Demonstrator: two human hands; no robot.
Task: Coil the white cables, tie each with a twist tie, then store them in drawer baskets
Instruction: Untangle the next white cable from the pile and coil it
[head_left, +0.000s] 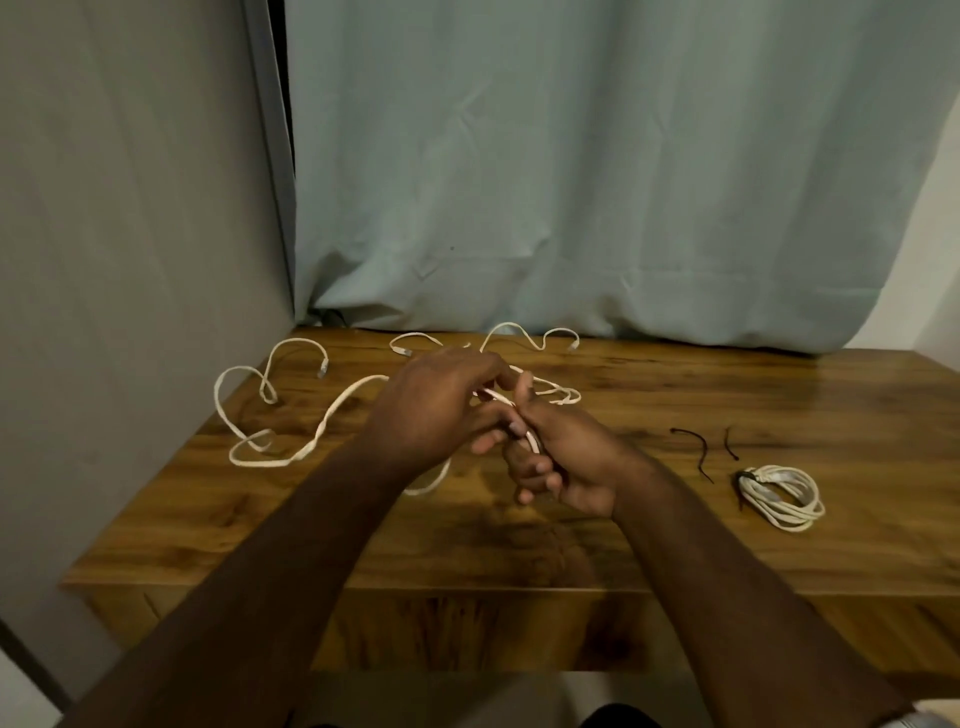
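My right hand (561, 457) grips the white cable (270, 415) mid-table; left hand (441, 400) pinches it too. Rest sprawls w/ loops toward 10 o'clock. Tied coil (782, 496) at 3 o'clock.

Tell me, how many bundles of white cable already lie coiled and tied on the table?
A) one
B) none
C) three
A: a single coiled cable, bound with a dark tie, lies on the table at the right, while the other cable is loose and both hands are busy with it.
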